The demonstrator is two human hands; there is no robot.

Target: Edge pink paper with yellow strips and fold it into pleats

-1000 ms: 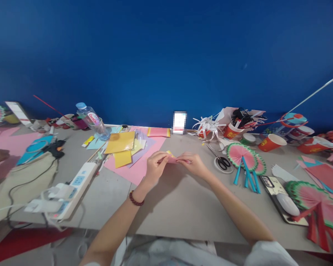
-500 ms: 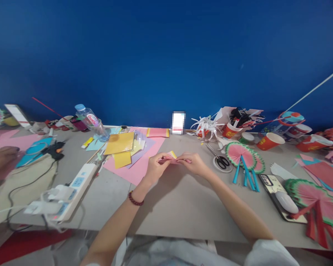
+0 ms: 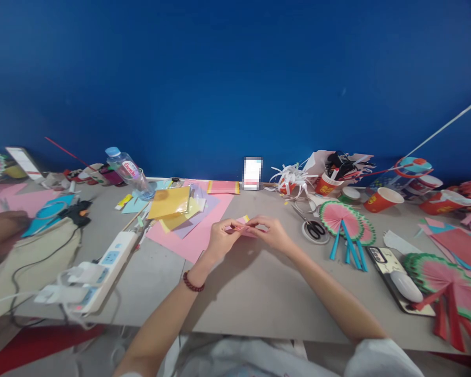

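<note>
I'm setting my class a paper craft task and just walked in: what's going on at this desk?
A person's left hand and right hand pinch a small pink paper with a yellow edge, above the desk. Its folds are too small to make out. Yellow sheets lie to the left; scissors and a watermelon-coloured fan lie to the right. Another person's hand shows at far left.

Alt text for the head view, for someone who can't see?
Left hand and right hand hold pink paper with a yellow edge over a gray table. Scissors and paper fans lie at right, a power strip at left.
</note>
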